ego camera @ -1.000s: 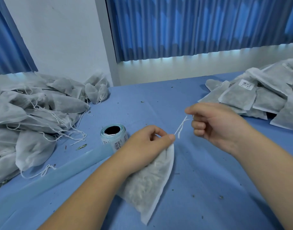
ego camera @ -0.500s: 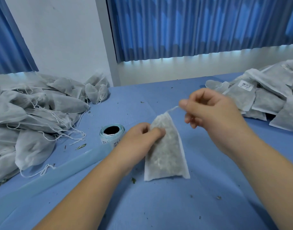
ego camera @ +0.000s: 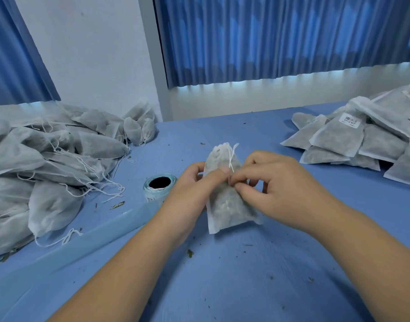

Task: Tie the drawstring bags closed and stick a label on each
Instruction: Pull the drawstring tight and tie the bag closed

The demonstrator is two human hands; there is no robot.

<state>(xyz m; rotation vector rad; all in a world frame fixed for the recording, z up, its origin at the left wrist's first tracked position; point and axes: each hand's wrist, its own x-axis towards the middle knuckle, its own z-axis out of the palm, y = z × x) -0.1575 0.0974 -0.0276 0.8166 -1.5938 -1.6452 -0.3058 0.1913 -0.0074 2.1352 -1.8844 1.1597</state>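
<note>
On the blue table [ego camera: 246, 275], near its middle, the bag [ego camera: 225, 205] is cinched. The left hand [ego camera: 194, 189] grips its side, while the right hand [ego camera: 280, 189] — raised half a second ago — now pinches the drawstring [ego camera: 231, 156] against it.

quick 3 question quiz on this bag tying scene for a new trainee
1. True or false: the label roll stands right of the bag that the left hand grips.
2. The pile showing a stuck-on label lies: A) left of the hands B) right of the hands C) under the roll.
3. Fill in: the right hand pinches the bag's white ____.
Key: 1 false; 2 B; 3 drawstring.
</note>
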